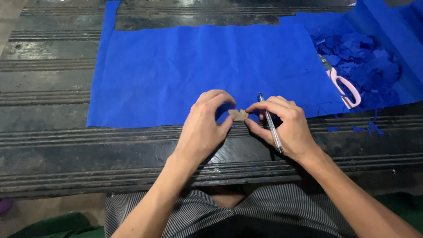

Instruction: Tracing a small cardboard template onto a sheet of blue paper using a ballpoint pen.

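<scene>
Blue fabric [194,66] lies spread flat across a dark, grooved wooden bench [48,114], its near edge running just above both hands. At that edge sits a small tan cardboard template [240,115], and the two hands meet around it. Left hand [203,128] is curled, its fingers arched over and the thumb tip pressed against the template's left side, so it pinches the piece rather than lying flat. Right hand [286,128] is also curled, fingertips touching the template's right side, while a clear-barrelled pen [270,123] is tucked between its fingers (tip pointing away, toward the cloth). The template itself is small, light brown and irregular in outline, mostly hidden by the fingertips; whether it rests on the cloth or is lifted slightly I cannot tell. Well apart to the right, pink-handled scissors [343,86] lie beside a heap of blue fabric scraps [365,57].
</scene>
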